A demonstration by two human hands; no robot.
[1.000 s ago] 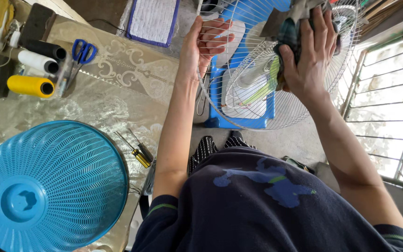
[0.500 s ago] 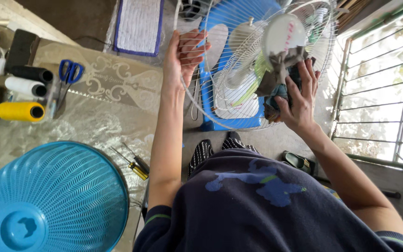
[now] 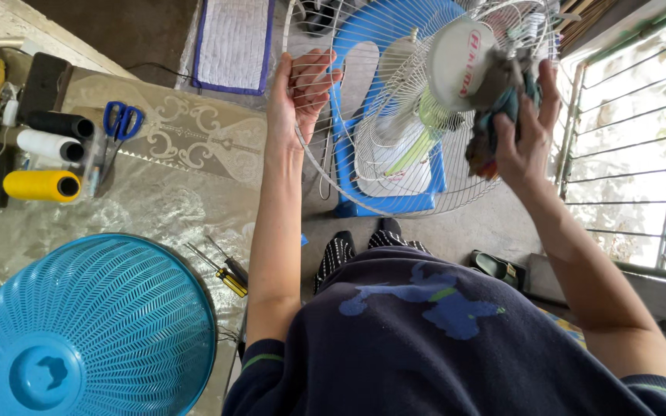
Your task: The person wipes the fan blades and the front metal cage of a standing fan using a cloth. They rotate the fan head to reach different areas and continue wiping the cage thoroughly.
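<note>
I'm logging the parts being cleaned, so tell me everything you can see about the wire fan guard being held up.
The wire fan guard is a round white dome of thin radial metal wires with a pale round centre cap. It is held up, tilted, above a blue plastic stool. The left hand grips its rim; the right hand presses a dark crumpled rag against the wires beside the cap.

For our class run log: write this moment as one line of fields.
left hand: grips wire fan guard rim | right hand: presses dark rag on guard | table: blue plastic grille, screwdrivers
</note>
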